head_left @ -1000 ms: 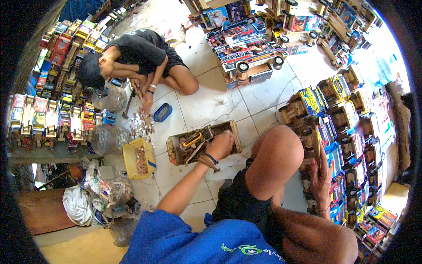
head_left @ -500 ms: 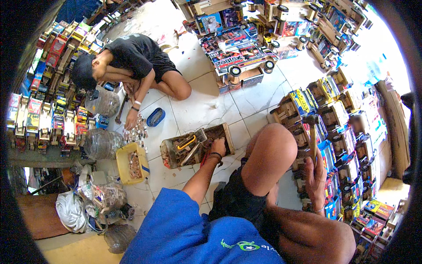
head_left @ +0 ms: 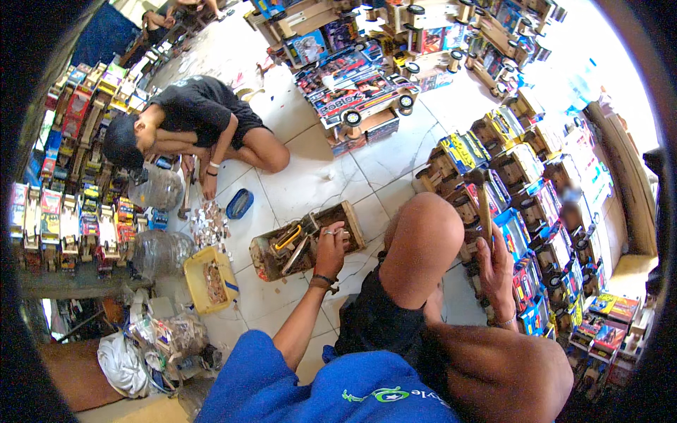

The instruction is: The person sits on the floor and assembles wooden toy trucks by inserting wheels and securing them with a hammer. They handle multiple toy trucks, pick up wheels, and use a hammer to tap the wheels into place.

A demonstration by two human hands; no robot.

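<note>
Daylight is pouring in from the upper right, washing out the white tiled floor (head_left: 331, 176) there and bleaching the toy trucks (head_left: 557, 148) nearest that edge into glare. The lower left is sitting in dimmer, muddier tones. Shadows are staying soft and short. The fisheye lens is bending straight lines toward the rim, a black vignette is ringing the frame, and the edges are smearing into blur.

A person in black (head_left: 201, 116) crouches on the white tiled floor (head_left: 310, 180). Near them lie a blue dish (head_left: 240, 204), two clear plastic jugs (head_left: 159, 252) and a yellow tray (head_left: 208, 280). Rows of colourful toy trucks (head_left: 70, 204) line the left side, with more toy trucks (head_left: 360, 88) stacked ahead.
</note>
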